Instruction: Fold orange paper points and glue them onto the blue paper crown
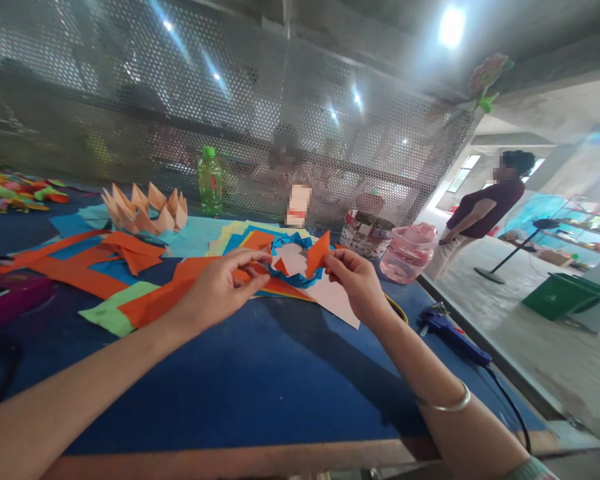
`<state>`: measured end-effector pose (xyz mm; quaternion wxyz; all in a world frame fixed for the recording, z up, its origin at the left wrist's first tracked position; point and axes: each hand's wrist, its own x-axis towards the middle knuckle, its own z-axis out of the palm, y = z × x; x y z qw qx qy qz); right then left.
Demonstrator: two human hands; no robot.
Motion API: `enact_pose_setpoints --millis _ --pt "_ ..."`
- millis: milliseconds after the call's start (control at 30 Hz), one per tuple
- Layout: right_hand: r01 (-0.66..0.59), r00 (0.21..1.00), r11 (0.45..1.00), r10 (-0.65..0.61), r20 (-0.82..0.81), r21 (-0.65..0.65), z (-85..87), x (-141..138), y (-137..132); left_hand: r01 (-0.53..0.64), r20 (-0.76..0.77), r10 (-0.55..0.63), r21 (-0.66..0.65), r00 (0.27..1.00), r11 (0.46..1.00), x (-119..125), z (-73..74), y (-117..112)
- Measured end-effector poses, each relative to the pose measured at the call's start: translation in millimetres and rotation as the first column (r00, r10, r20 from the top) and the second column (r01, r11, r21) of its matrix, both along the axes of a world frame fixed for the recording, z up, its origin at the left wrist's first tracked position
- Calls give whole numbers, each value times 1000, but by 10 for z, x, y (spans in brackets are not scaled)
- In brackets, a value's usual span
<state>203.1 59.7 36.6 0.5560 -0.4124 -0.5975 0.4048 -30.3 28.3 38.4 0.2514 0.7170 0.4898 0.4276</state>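
Observation:
A blue folded-paper ring (307, 279) with orange paper points on it lies on the stacked paper sheets. My right hand (353, 277) pinches an orange folded paper piece (319, 255) between thumb and fingers at the ring's right side. At the ring's left edge is my left hand (230, 283), its fingers curved and the thumb apart from them. Its fingertips are at or close to the ring; whether they touch it I cannot tell. Under and around the left hand lie orange paper sheets (150, 305) and a light green sheet (105, 313).
A peach paper crown (147, 212) and green bottle (210, 183) stand behind. To the right are a patterned paper basket (365, 235), a pink plastic jar (409, 255) and a blue glue gun (453, 335) with a cord. Beyond the table a person (487, 203) stands near a green bin (555, 297).

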Motion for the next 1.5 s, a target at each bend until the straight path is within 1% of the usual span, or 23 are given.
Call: enact_pose_setpoints --millis 67,133,200,300,433,500,567,667,767,833,933,1000,1033,1100,1167,1233,1300,1400,1500 --pt "70 996 998 -70 -61 -8 5 74 54 22 -67 -17 70 998 997 5 -62 50" --pt "93 992 996 -94 -84 -13 -14 114 85 57 -117 -47 84 992 995 37 -115 109" --pt "100 991 995 -101 -93 -14 -39 124 98 88 -154 -79 48 985 995 87 -131 177" --pt "104 989 995 -104 -105 -6 -62 112 94 100 -168 -96 19 981 995 164 -90 296" --pt "95 989 995 -93 -113 16 -57 96 81 88 -165 -110 -138 980 987 239 -37 431" --pt "96 989 995 -93 -114 29 -52 94 79 75 -179 -107 -181 978 981 271 -44 468" --pt "104 989 994 -99 -112 44 -48 93 79 74 -202 -110 -175 973 982 303 -64 483" --pt "118 988 991 -110 -107 67 -40 91 73 91 -226 -119 -131 967 987 338 -76 466" --pt "125 989 987 -116 -93 97 -20 78 44 127 -243 -151 -109 958 986 325 -49 398" --pt "125 990 984 -116 -79 128 0 56 5 160 -252 -183 -109 950 981 277 -23 312" --pt "103 994 979 -94 -60 177 25 -1 -96 189 -260 -204 -82 944 979 164 7 114" --pt "56 998 977 -49 -37 204 25 -48 -195 213 -263 -227 -81 938 974 80 18 -50" --pt "26 1000 977 -23 -19 211 17 -70 -253 251 -290 -258 -60 922 966 40 21 -134" --pt "-18 999 976 7 52 218 -14 -101 -380 288 -351 -280 -30 893 957 -30 21 -294" --pt "-25 986 961 -22 164 275 -57 -109 -510 324 -388 -302 -11 871 946 -84 6 -427" --pt "-61 959 940 -37 280 335 -97 -94 -625 362 -408 -342 -28 847 932 -120 -35 -524" --pt "-112 932 930 -24 360 350 -124 -65 -715 367 -395 -353 -42 848 929 -142 -102 -587" --pt "-204 906 919 46 422 338 -140 -21 -790 324 -383 -302 -5 873 946 -168 -240 -635" --pt "-243 883 916 72 463 320 -146 -3 -811 345 -394 -302 41 868 938 -211 -381 -659"
